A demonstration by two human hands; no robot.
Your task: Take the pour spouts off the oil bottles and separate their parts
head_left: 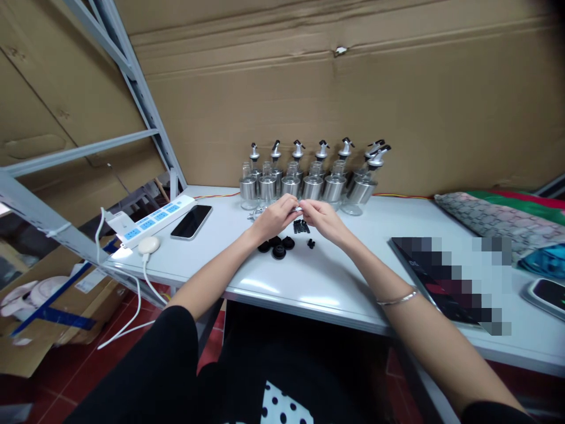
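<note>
My left hand (279, 215) and my right hand (321, 217) meet above the white table (353, 271), fingers closed together on a small silvery piece (298, 209) that is mostly hidden by the fingertips. Below them on the table lie several small black strips (301, 227) and a little cluster of tiny black parts (311, 244). Several round black caps (279, 251) are grouped under my left wrist. More silvery pieces (256, 214) show just left of my left hand. Behind stand glass and steel bottles (312, 187) in rows, the back ones topped with pourer spouts (298, 149).
At left are a black-screened phone (192, 222), a white power strip (159, 221) and a round white plug (149, 245) with cable. A dark, partly pixelated flat item (424, 277), folded cloth (498, 221) and another device (547, 296) lie at right. Cardboard (282, 100) stands behind.
</note>
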